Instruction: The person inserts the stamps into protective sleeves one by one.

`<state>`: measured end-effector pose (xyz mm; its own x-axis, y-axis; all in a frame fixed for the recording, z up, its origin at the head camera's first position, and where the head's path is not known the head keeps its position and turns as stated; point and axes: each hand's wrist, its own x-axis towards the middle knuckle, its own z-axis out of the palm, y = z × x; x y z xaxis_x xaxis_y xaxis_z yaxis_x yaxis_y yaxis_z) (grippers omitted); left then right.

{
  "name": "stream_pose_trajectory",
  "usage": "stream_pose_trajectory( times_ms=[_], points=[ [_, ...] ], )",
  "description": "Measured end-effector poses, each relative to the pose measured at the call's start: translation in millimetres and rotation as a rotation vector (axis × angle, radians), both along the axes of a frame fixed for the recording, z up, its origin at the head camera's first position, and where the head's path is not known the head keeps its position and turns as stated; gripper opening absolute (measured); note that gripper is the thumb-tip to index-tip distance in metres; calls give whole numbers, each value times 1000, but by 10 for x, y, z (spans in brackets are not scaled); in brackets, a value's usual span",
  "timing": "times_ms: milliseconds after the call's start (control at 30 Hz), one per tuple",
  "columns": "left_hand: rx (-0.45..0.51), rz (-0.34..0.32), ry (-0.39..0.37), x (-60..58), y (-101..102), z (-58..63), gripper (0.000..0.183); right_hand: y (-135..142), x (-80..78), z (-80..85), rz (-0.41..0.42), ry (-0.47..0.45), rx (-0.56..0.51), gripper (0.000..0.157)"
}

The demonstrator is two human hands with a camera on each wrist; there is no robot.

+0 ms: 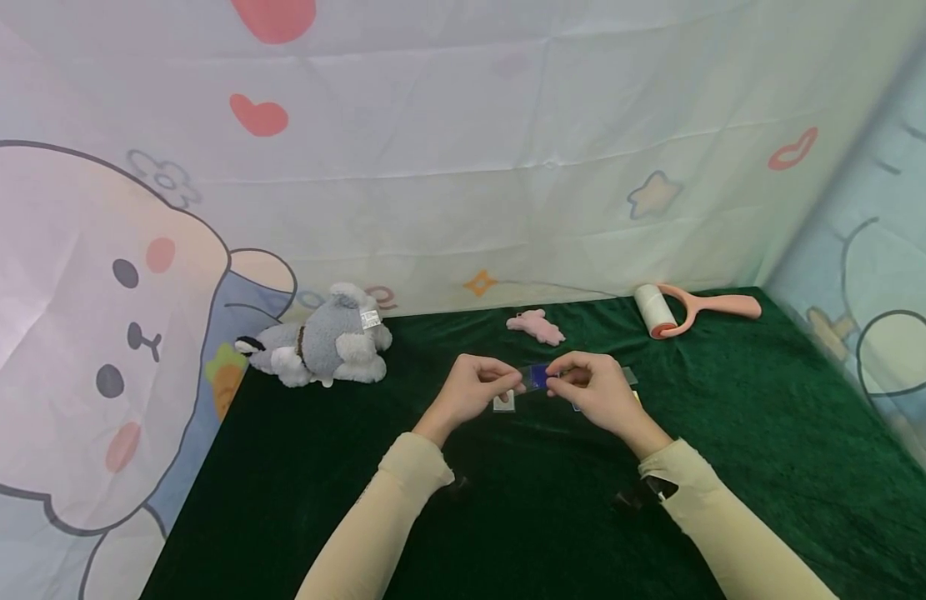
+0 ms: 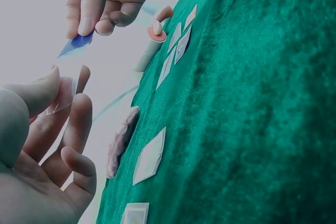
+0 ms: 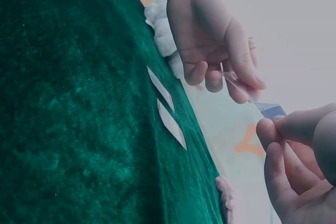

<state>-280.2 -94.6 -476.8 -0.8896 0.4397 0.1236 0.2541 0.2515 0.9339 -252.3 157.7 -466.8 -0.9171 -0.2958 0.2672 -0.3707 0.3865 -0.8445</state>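
Both hands are raised over the green cloth (image 1: 372, 517), facing each other. Between its thumb and fingers, my left hand (image 1: 473, 389) pinches a small clear plastic sleeve (image 2: 64, 94). Opposite it, my right hand (image 1: 596, 392) pinches a small flat blue piece (image 2: 76, 44) by its edge; a clear part shows along its lower side in the left wrist view. The sleeve and the blue piece are close together, with a narrow gap in the left wrist view. Below the hands lie flat white square packets (image 2: 150, 154), partly hidden by the hands in the head view.
A grey and white plush toy (image 1: 331, 337) lies at the back left. Beyond the hands is a small pink plush (image 1: 536, 326). At the back right lies a lint roller (image 1: 655, 311) with a pink handle. A printed curtain (image 1: 447, 217) hangs behind the table.
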Motion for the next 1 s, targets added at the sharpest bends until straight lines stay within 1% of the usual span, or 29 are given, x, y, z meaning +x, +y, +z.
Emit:
stream_pose_trajectory(
  times_ms=[133,367,533,800,1000],
  points=[
    [4,-8,1,-4,5,11,19,-5,-1,11,16,13,2,10],
    [4,-18,1,12,17,38,19,0,-4,13,20,51,44,13],
    [-8,0,26,20,21,41,17,8,-13,5,19,46,36,15],
    [-39,14,129,54,43,53,17,3,-13,-8,23,9,7,13],
    [-75,4,190,67,63,79,20,1,-35,-40,48,17,4,13]
  ],
)
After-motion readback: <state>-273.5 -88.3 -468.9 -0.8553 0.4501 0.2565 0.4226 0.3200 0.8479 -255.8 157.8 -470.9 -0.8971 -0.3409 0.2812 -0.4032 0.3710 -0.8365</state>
